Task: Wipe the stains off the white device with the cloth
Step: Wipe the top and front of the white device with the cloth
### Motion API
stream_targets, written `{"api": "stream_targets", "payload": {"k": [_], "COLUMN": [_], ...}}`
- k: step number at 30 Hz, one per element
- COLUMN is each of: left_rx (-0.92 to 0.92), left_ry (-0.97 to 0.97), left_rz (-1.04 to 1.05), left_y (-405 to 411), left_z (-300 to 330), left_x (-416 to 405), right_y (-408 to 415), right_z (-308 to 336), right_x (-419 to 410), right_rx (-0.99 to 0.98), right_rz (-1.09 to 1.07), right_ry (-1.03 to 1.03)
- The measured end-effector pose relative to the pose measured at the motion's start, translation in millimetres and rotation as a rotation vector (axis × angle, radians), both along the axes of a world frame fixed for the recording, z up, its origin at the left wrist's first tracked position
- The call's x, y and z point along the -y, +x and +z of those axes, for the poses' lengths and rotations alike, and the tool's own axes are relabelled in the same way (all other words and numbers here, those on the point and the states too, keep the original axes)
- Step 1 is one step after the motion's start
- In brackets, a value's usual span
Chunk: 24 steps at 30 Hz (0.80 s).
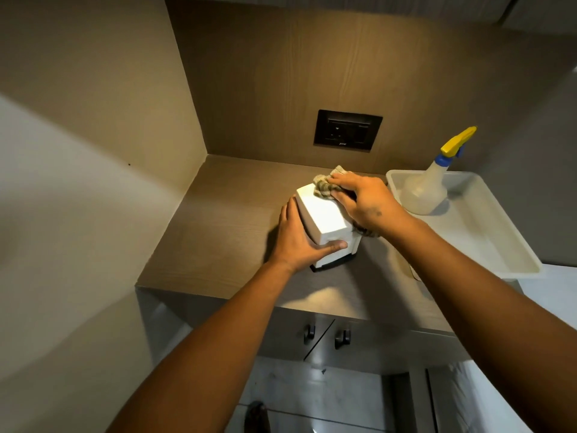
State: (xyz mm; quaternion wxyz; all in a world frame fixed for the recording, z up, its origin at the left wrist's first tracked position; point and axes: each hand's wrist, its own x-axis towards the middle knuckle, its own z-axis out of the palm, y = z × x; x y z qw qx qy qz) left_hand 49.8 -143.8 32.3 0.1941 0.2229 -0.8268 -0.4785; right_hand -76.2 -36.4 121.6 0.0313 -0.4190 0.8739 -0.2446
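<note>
Wiping looks mid-course: the right hand [365, 204] presses the cloth [324, 187], bunched under its fingers, onto the white device [324, 218]. The left hand [296, 242], beside it, clasps the device's side steady. No stains show on top; other faces are hidden, so what remains is unclear.

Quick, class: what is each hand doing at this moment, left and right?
Left hand: closed around the side of the white device, steadying it on the counter.
Right hand: pressing the cloth onto the device's top, fingers closed on it.

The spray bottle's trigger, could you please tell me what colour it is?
Yellow, on the spray bottle in the head view.
</note>
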Motion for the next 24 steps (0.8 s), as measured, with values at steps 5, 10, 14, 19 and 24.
{"api": "stream_targets", "payload": {"k": [5,10,14,19,24], "left_rx": [0.002,0.038,0.000,0.016,0.004], "left_ry": [-0.019,-0.028,-0.027,-0.030,-0.118], "left_rz": [0.002,-0.006,-0.008,-0.006,-0.055], "left_y": [2.4,0.9,0.1,1.3,0.2], "left_z": [-0.2,-2.4,0.7,-0.7,2.5], "left_x": [0.8,2.1,1.7,3.0,3.8], "right_y": [3.9,25.5,9.4,6.0,39.1], "right_z": [2.0,-0.6,4.4,16.9,7.2], "right_x": [9.0,-24.1,-25.3,11.1,6.8], "right_rx": [-0.021,-0.054,-0.044,-0.040,-0.062], "right_rz": [0.148,0.319,0.269,0.195,0.373], "right_ry": [0.031,-0.007,0.017,0.078,0.030]}}
